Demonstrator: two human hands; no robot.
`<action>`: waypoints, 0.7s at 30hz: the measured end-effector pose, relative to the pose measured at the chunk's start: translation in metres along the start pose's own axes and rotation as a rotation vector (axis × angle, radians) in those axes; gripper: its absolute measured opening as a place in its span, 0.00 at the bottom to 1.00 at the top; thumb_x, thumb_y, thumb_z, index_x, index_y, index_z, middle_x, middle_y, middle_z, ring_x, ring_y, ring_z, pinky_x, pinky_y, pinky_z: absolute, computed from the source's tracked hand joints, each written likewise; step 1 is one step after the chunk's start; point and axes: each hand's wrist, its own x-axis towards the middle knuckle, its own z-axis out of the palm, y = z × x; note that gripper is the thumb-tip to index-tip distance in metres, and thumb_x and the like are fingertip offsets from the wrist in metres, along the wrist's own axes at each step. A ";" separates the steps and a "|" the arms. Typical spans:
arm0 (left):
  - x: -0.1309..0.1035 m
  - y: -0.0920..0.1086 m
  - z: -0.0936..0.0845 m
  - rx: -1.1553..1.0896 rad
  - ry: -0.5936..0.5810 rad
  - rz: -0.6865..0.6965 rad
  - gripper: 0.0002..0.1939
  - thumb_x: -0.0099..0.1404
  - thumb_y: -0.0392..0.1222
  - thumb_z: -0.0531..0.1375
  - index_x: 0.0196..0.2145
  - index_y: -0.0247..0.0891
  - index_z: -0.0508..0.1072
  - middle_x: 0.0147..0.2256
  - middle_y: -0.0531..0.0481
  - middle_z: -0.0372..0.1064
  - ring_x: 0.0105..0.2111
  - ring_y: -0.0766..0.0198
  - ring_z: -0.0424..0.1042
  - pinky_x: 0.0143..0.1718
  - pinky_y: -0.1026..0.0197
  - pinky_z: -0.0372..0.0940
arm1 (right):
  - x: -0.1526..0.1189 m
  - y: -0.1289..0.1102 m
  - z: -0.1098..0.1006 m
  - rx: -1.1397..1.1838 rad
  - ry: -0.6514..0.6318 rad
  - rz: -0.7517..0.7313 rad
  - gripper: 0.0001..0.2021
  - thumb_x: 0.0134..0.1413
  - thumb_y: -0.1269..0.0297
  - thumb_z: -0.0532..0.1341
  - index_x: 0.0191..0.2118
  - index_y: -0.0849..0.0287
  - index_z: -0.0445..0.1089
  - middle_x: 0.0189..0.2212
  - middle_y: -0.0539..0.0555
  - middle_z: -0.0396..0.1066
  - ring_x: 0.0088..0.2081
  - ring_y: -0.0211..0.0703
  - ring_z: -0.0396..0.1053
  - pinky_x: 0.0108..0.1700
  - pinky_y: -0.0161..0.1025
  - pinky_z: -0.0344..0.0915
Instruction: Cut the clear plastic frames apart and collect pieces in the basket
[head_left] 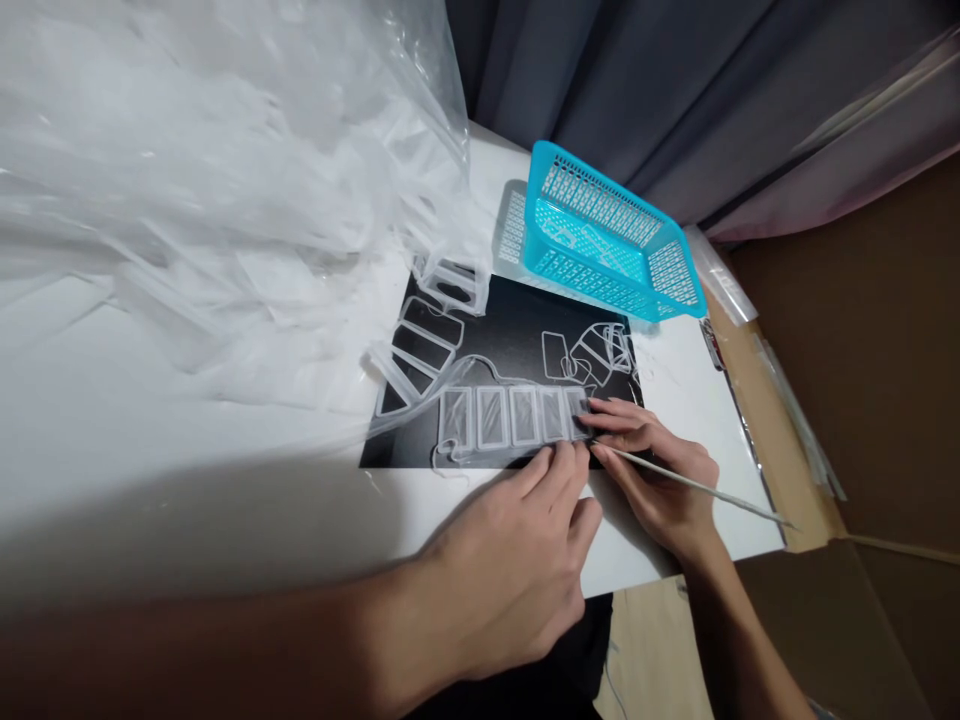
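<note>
Left hand [517, 560]: fingers together at lower edge of framed strip [505, 432], grip unclear. Right hand [667, 485]: fingers clamped on slender stick [720, 494], near strip's right end.

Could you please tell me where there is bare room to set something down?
The white table is bare between the plastic pile and the left forearm; a smaller bare patch on the black mat lies below the blue basket. It is crowded near the mat's lower edge, where the left hand and right hand meet the frame strip.
</note>
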 end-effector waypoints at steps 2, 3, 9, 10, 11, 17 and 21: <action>0.001 -0.001 0.000 0.002 -0.004 0.003 0.21 0.73 0.57 0.60 0.44 0.33 0.75 0.60 0.24 0.75 0.63 0.36 0.72 0.64 0.45 0.60 | 0.001 0.000 0.000 -0.023 -0.013 -0.016 0.10 0.66 0.77 0.70 0.44 0.53 0.78 0.51 0.55 0.86 0.61 0.54 0.81 0.69 0.60 0.73; 0.001 -0.001 0.000 0.001 -0.009 0.003 0.21 0.73 0.57 0.60 0.43 0.33 0.75 0.60 0.24 0.75 0.62 0.36 0.73 0.64 0.45 0.60 | 0.001 0.000 0.000 -0.026 -0.016 -0.021 0.10 0.66 0.77 0.70 0.44 0.53 0.78 0.51 0.55 0.86 0.61 0.54 0.81 0.69 0.60 0.73; 0.000 -0.001 -0.001 -0.008 -0.008 -0.002 0.21 0.73 0.56 0.60 0.46 0.31 0.74 0.63 0.21 0.72 0.63 0.35 0.72 0.65 0.45 0.59 | 0.005 -0.002 -0.005 0.010 -0.018 0.001 0.10 0.66 0.76 0.71 0.44 0.52 0.81 0.49 0.55 0.86 0.58 0.53 0.81 0.62 0.56 0.77; 0.000 -0.001 -0.001 -0.005 -0.006 -0.002 0.22 0.73 0.56 0.60 0.46 0.31 0.74 0.63 0.20 0.72 0.64 0.35 0.72 0.65 0.45 0.59 | 0.006 -0.002 -0.006 0.018 -0.026 0.011 0.09 0.66 0.76 0.71 0.44 0.52 0.81 0.48 0.54 0.86 0.58 0.53 0.81 0.61 0.55 0.78; -0.001 0.000 -0.001 -0.004 -0.005 -0.003 0.22 0.73 0.57 0.60 0.47 0.31 0.74 0.64 0.19 0.71 0.64 0.35 0.72 0.65 0.45 0.58 | 0.009 -0.003 -0.009 0.025 -0.037 0.018 0.09 0.66 0.75 0.71 0.44 0.51 0.82 0.48 0.54 0.86 0.57 0.52 0.81 0.60 0.55 0.77; -0.001 0.001 -0.001 -0.008 -0.010 0.003 0.22 0.73 0.56 0.61 0.46 0.31 0.74 0.63 0.19 0.71 0.64 0.35 0.72 0.65 0.45 0.59 | 0.030 -0.001 -0.023 0.080 -0.173 0.084 0.04 0.66 0.69 0.73 0.41 0.50 0.84 0.48 0.55 0.86 0.56 0.54 0.81 0.59 0.55 0.78; 0.000 0.000 -0.001 -0.012 -0.007 0.002 0.22 0.73 0.56 0.61 0.47 0.30 0.74 0.63 0.19 0.72 0.64 0.36 0.72 0.65 0.45 0.58 | 0.038 0.001 -0.025 0.069 -0.208 0.045 0.03 0.65 0.67 0.74 0.40 0.50 0.84 0.44 0.54 0.86 0.52 0.54 0.83 0.57 0.56 0.79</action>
